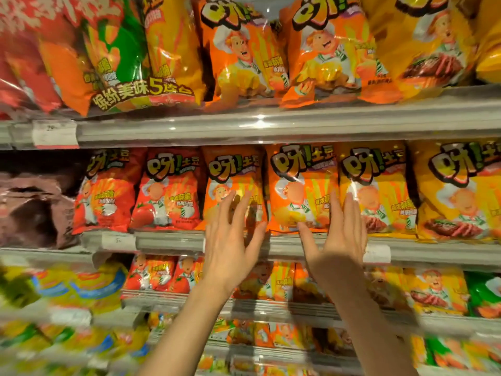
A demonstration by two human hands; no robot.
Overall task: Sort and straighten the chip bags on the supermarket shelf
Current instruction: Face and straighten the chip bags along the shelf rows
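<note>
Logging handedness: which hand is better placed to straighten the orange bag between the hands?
Right hand, probably: its fingers already lie across that orange bag, while the left hand covers the neighbouring bag.

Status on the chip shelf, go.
Both hands open: left hand at orange bag, right hand between orange bag and yellow bag. Nothing gripped. No obstruction.

Orange chip bags (301, 188) upright, side by side, middle shelf; edges blurred.

Left hand (230, 248), right hand (340, 240) spread, reaching toward orange chip bags (301, 188) on middle shelf (173, 241).
</note>
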